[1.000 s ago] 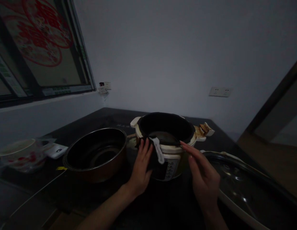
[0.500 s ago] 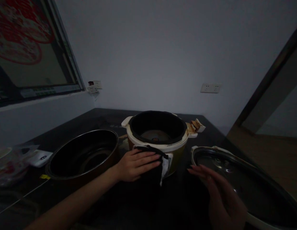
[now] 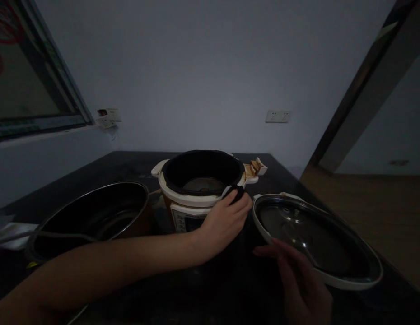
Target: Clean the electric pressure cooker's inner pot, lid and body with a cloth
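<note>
A rice cooker body (image 3: 189, 198) with a white rim and a front control panel stands on the dark table, its inside dark. My left hand (image 3: 226, 221) presses a bunched black-and-white cloth (image 3: 234, 193) against the right front of that rim, fingers closed round it. Near the cooker's detached lid (image 3: 311, 234), which lies at the right with its glassy inner side up, is my right hand (image 3: 298, 280). Its fingers are stretched out and hold nothing; whether they touch the lid's edge I cannot tell.
A dark inner pot (image 3: 95, 212) with a shiny rim sits at the left, partly behind my left forearm. A stained hinge piece (image 3: 257, 167) juts from the cooker's back right. Behind the table (image 3: 138, 162) is a wall with sockets (image 3: 277, 116). A thin cord crosses the left side.
My left hand has moved with the cloth from the cooker's front panel up and right to its rim, uncovering the panel. The whole view has shifted right.
</note>
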Available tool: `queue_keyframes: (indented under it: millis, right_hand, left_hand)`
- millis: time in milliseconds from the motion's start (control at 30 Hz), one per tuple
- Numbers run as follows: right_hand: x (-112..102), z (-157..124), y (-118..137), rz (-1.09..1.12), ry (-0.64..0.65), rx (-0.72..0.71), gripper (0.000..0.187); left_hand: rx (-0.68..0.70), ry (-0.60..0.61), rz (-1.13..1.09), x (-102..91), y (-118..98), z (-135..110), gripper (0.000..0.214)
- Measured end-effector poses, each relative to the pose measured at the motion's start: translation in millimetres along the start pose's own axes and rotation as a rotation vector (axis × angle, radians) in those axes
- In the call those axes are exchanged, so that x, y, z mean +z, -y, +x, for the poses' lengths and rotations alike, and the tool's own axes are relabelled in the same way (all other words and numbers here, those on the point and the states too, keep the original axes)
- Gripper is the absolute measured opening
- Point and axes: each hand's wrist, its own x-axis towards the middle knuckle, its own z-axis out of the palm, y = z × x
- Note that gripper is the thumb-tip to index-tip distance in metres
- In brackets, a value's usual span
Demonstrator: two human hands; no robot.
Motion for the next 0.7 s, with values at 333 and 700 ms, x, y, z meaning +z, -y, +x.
queue_keyframes:
  millis: [333,700]
  right_hand:
    - [-0.8,-10.4,-2.2,0.032,0.039,0.073,0.02]
    - [-0.6,-14.7,-6.2,0.046,0.166,-0.002,0.023]
  left_hand:
    - [0.06,0.029,0.154,9.1,11.1,11.2,0.046]
    - [0.262,0.165,0.241,79.3,-62.0,-54.4,0.052]
